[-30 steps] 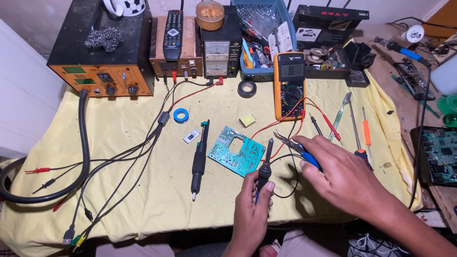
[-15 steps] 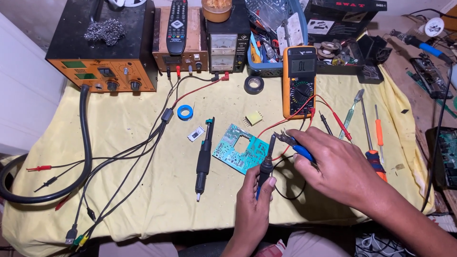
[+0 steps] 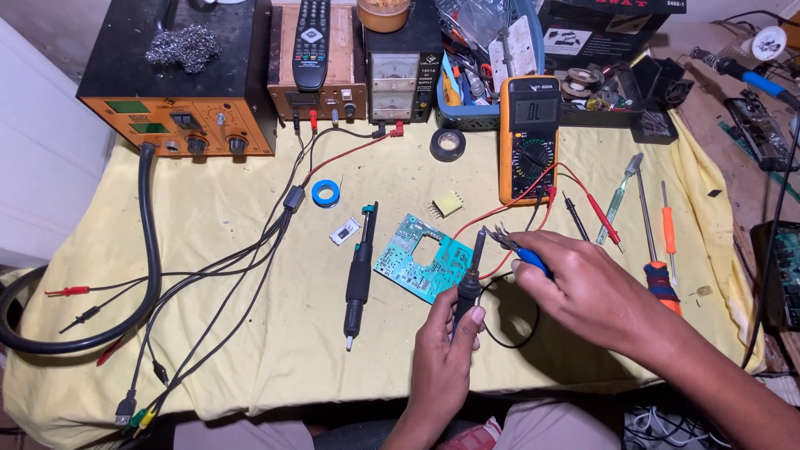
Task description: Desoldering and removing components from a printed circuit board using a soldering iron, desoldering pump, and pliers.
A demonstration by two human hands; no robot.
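Note:
My left hand [image 3: 444, 350] grips a black soldering iron [image 3: 471, 275] upright, its tip near the right edge of a green circuit board [image 3: 421, 265] lying on the yellow cloth. My right hand [image 3: 587, 287] holds blue-handled pliers [image 3: 517, 247], whose jaws point left toward the iron's tip. A black desoldering pump [image 3: 360, 275] lies left of the board. A small yellow component [image 3: 449, 204] sits above the board.
An orange multimeter [image 3: 529, 137] with red and black probes [image 3: 583, 212] stands behind my hands. Screwdrivers [image 3: 658, 250] lie to the right. A soldering station [image 3: 179, 100], power supplies [image 3: 400, 71], a remote [image 3: 311, 42], tape rolls [image 3: 447, 143] and many cables [image 3: 208, 275] fill the left and back.
The view has shifted slightly. Both hands stay beside the board with the iron and pliers held much as before.

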